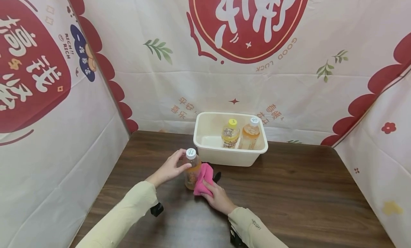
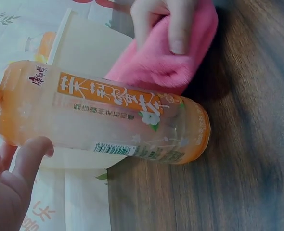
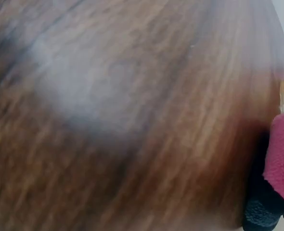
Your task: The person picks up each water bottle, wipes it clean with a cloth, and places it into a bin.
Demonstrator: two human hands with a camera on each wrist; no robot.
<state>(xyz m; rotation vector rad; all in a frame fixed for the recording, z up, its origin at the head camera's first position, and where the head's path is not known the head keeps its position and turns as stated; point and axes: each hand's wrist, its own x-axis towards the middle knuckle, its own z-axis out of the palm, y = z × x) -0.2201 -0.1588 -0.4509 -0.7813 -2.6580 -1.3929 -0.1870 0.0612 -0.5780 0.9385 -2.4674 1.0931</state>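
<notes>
A clear bottle of amber drink with a white cap (image 1: 191, 154) stands upright on the table, left of centre in the head view. My left hand (image 1: 171, 169) holds it around the upper part, thumb in front. In the left wrist view the bottle's orange label (image 2: 115, 98) shows white characters. My right hand (image 1: 219, 198) grips a folded pink cloth (image 1: 204, 178) against the bottle's right side; the left wrist view shows fingertips pressed into the cloth (image 2: 156, 57). Only the cloth's edge (image 3: 281, 154) and a bit of the label appear in the right wrist view.
Behind the bottle is a cream plastic bin (image 1: 224, 157). Inside it stand a yellow-capped bottle (image 1: 230, 135) and a white-capped bottle (image 1: 250, 135) of amber drink. A small black thing (image 1: 217, 176) shows beside the cloth. Printed fabric walls enclose the brown wooden table (image 1: 298, 191).
</notes>
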